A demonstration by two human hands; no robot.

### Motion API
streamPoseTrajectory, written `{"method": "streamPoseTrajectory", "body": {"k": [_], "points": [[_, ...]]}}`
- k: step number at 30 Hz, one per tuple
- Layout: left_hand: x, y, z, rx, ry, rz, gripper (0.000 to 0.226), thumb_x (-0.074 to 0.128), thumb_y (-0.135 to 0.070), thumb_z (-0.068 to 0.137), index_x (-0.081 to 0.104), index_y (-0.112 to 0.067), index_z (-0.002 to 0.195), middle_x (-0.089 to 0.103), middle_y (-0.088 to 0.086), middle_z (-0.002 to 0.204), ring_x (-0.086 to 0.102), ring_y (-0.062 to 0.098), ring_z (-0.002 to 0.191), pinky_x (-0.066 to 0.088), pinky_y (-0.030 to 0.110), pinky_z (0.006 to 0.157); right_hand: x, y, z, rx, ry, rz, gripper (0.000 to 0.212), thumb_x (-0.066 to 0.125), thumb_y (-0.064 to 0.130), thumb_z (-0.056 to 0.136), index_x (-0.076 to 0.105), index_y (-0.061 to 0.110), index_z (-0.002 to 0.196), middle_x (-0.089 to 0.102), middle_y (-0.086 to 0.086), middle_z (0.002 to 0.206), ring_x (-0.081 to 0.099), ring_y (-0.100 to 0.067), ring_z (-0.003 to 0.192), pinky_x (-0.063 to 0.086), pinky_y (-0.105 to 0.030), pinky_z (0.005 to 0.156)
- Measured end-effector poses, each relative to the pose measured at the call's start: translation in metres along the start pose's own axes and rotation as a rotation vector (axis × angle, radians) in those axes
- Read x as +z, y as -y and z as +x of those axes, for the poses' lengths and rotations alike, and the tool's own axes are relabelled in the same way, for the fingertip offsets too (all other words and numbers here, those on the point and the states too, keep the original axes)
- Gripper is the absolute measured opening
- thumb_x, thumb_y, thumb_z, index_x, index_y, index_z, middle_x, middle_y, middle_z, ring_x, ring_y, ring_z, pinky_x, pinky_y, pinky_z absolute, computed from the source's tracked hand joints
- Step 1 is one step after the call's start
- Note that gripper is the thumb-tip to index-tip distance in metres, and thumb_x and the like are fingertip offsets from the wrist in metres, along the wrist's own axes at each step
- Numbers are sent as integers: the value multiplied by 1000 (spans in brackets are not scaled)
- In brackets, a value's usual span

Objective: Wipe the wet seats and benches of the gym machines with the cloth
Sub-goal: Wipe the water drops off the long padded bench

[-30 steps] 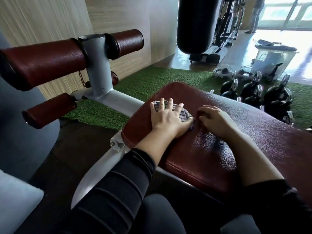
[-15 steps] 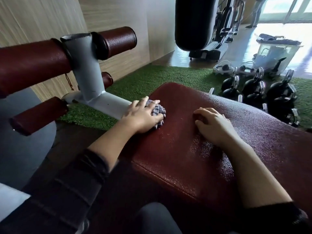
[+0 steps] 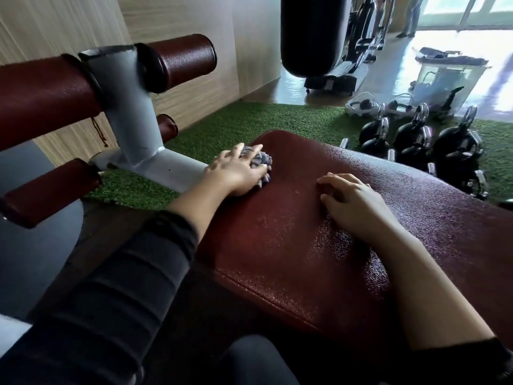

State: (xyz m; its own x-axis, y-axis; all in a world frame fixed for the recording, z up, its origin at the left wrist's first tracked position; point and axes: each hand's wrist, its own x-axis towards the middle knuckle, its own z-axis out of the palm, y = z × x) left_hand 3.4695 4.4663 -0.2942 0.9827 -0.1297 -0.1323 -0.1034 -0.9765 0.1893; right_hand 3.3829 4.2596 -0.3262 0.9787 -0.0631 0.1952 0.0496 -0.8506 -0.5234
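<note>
Near the middle of the frame, the left hand [image 3: 236, 173] presses a bunched checked cloth [image 3: 261, 163] onto the upper left corner of the dark red padded bench [image 3: 291, 259], its fingers [image 3: 251, 151] spread over the cloth and curled around it. To the right of it, well apart from the cloth, the right hand [image 3: 352, 201] rests on the pad with its fingers bent and holding nothing. Fine droplets glisten on the pad around and below the right hand. At the upper left, red foam rollers [image 3: 177, 61] stick out from a grey metal post [image 3: 130, 112] joined to the bench frame. Green artificial turf [image 3: 236, 126] covers the floor beyond, with black kettlebells [image 3: 455, 151] at the right edge and a black punching bag [image 3: 311, 31] hanging at top centre.
</note>
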Motion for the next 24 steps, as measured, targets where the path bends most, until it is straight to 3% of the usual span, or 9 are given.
{"method": "streamPoseTrajectory", "body": {"k": [3, 7, 15, 19, 21, 24], "points": [[4, 17, -36, -12, 32, -25, 58, 28, -59, 97, 5, -50, 149, -8, -10, 162, -5, 22, 149, 1, 48, 119, 1, 2, 2, 5, 3, -9, 38, 54, 28, 90, 54, 31, 128, 44, 12, 141, 37, -13, 133, 21, -41, 115], [12, 0, -67, 110, 55, 109, 59, 26, -57, 98, 2, -46, 151, -13, -7, 161, -17, 16, 147, -7, 44, 117, 1, 3, 5, 13, -1, -6, 37, 55, 25, 89, 56, 30, 125, 47, 10, 137, 41, -16, 129, 22, -42, 114], [10, -44, 9, 72, 18, 163, 63, 20, -60, 98, -5, -39, 152, -15, 1, 161, -14, 24, 148, -10, 49, 117, 0, 0, 3, 3, -28, -23, 34, 57, 31, 87, 57, 36, 121, 48, 13, 135, 43, -16, 127, 29, -38, 109], [1, -25, -10, 222, 41, -79, 70, 32, -58, 97, -4, -36, 152, -14, 0, 161, -12, 22, 148, -6, 44, 119, -1, 0, 3, 10, -40, -41, 34, 57, 34, 86, 58, 37, 119, 50, 13, 133, 43, -18, 126, 31, -38, 105], [-5, -6, -34, 198, -30, -231, 72, 37, -57, 96, -2, -37, 153, -12, -4, 161, -8, 23, 148, -3, 40, 118, -1, 1, 3, 6, -37, -54, 34, 57, 34, 85, 58, 36, 120, 50, 12, 133, 42, -18, 127, 30, -38, 104], [-3, 27, -77, 104, -166, -183, 65, 39, -54, 97, 12, -37, 153, 4, -12, 161, 4, 20, 148, 8, 38, 118, -1, 4, 0, 3, -47, -58, 35, 57, 32, 85, 58, 34, 120, 49, 11, 133, 41, -18, 127, 27, -38, 105]]}}
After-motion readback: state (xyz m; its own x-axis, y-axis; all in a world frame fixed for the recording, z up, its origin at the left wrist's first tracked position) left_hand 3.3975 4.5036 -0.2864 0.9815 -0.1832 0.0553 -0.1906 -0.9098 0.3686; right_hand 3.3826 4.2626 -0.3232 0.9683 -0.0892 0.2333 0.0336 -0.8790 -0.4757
